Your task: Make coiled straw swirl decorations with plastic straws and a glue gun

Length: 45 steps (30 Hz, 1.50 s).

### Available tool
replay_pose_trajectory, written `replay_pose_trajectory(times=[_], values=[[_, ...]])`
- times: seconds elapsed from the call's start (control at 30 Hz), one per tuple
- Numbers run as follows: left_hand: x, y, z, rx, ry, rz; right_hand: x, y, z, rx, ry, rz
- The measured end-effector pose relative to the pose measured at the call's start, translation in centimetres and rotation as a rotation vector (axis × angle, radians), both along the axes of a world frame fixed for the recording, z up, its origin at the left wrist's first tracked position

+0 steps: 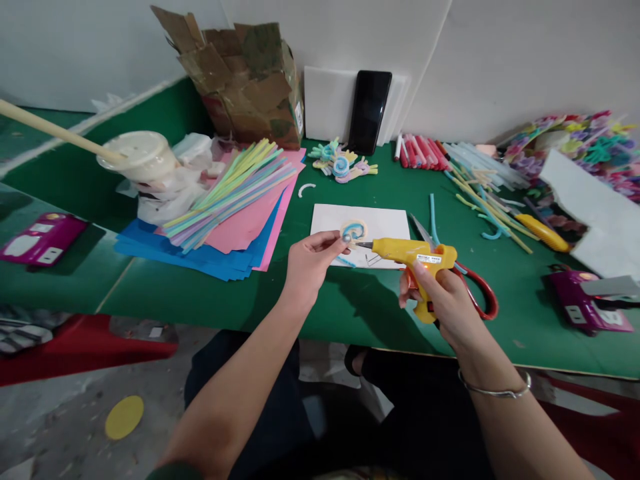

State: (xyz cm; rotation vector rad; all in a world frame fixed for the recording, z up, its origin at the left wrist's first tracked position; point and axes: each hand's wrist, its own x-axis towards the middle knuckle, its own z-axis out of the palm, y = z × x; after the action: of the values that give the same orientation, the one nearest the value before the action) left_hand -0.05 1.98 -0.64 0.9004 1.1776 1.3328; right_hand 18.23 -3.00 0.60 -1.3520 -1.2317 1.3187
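Observation:
My right hand grips a yellow hot glue gun, fingers wrapped round its handle and near the trigger. Its nozzle points left, at a small curled pipe cleaner piece in blue and cream. Between thumb and fingertips, my left hand pinches this piece at its lower left, where a small round silvery bit shows. Whether the nozzle touches the piece I cannot tell. Beneath both lies a white board with a blue pipe cleaner scrap and thin dark pins on it.
Red-handled scissors lie right of the board. Left are pipe cleaners on coloured sheets. Finished curls, a propped phone and a cardboard box stand behind. Markers and a yellow cutter lie right.

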Motion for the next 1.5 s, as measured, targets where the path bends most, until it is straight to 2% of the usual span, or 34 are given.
replay_pose_trajectory(times=[0.4, 0.73, 0.9, 1.03, 1.17, 1.33, 1.5], values=[[-0.1, 0.0, -0.1, -0.019, -0.024, 0.004, 0.3, 0.0, -0.4, -0.006, 0.068, -0.03], [-0.1, 0.0, -0.1, -0.035, -0.012, -0.013, 0.4, 0.2, -0.7, -0.021, 0.27, -0.14], [-0.2, 0.0, 0.0, -0.036, -0.015, -0.018, 1.0, 0.9, -0.3, -0.062, 0.427, -0.293], [-0.3, 0.0, 0.0, -0.033, 0.004, -0.021, 2.9, 2.0, 0.4, -0.053, 0.472, -0.52], [-0.3, 0.0, 0.0, -0.04, 0.002, -0.02, 6.1, 2.9, 0.5, -0.074, 0.351, -0.726], [-0.1, -0.1, 0.0, -0.041, 0.015, -0.028, 9.7, 3.1, -0.8, -0.104, 0.064, -0.913], [-0.1, -0.1, 0.0, -0.043, -0.001, -0.024, 10.9, 3.3, -1.5, -0.212, 0.09, -0.935]])
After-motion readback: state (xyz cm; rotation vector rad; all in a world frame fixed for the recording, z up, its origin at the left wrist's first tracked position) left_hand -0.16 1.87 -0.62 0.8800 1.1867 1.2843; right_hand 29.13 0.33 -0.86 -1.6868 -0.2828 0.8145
